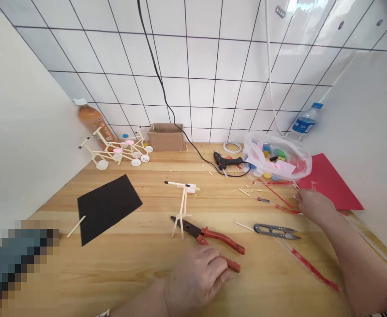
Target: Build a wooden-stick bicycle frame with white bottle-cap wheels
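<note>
My left hand [200, 275] is curled closed beside the red-handled pliers [221, 240], partly covering their lower handle. Whether its fingers hold anything is hidden. At the right, my right hand [315, 204] has its fingers drawn together beside the red paper [332, 182], among thin pale sticks and red-and-clear plastic strips [279, 202]. What lies at those fingertips cannot be made out. A small frame of pale sticks [183, 200] with a black-tipped bar and a white piece stands near the pliers' jaws. Grey thread snips [275, 231] lie between my hands.
At the back left, stick models with white discs [127, 152] stand before a bottle of brown drink [93, 119]. Black paper [107, 207] lies left. Behind are a cardboard box [166, 137], glue gun [226, 161], tape roll [232, 147], plastic bag [275, 158] and water bottle [305, 121].
</note>
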A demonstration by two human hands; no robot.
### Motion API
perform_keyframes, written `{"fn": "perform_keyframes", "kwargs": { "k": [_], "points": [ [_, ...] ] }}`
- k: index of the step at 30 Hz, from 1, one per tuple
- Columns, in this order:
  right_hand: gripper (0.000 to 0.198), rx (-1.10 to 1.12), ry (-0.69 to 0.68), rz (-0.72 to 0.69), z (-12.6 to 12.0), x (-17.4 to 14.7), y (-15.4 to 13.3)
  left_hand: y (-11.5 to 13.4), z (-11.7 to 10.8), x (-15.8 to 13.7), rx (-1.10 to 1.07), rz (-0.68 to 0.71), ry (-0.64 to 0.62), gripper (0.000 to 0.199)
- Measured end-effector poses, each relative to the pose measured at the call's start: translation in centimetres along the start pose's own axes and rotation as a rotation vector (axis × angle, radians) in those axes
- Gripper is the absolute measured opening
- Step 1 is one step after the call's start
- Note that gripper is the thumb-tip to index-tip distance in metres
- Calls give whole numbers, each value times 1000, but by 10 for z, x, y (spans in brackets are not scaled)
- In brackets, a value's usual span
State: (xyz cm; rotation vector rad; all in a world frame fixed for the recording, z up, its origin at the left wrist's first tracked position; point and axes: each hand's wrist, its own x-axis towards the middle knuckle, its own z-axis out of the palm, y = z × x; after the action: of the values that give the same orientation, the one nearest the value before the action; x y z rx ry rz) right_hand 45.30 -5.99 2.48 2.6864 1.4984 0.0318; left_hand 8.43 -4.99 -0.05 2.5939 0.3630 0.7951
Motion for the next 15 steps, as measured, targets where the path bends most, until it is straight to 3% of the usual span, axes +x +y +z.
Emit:
{"fn": "perform_keyframes", "kwargs": {
  "k": [7,10,12,15],
  "points": [
    [13,124,244,-88,4,-19,-21,0,1,0,142,75,41,35],
    [16,524,418,-160,4,-34,-40,0,2,0,137,75,37,34],
    [26,836,375,-196,-1,-46,-55,0,0,1,93,42,28,31],
    [37,1289,80,-144,-14,-67,-74,3,-5,4,-123,-90,15,26]
  ]
}}
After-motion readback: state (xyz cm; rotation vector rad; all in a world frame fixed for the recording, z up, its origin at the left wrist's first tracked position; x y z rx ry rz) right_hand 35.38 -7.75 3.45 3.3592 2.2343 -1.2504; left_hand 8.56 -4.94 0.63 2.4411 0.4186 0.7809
